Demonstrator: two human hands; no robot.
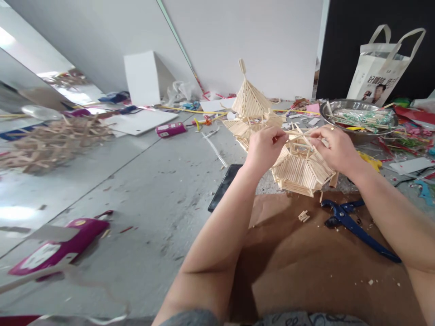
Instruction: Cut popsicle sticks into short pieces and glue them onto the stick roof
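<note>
Pale wooden stick structure (301, 172) is sitting near brown sheet's (288, 271) far edge, 2 hands working at its open top. Left hand (267, 146) is curling fingers at top's left side; right hand (335, 146) is bending fingers at right side. Cannot tell whether either is grasping stick; contact looking too small. Stick tower (251, 102) with pointed roof is standing just behind, leftward. Blue plier-like tool (353, 229) and short stick pieces (303, 216) are lying on sheet. Steel bowl (377, 134) is standing beyond right hand.
</note>
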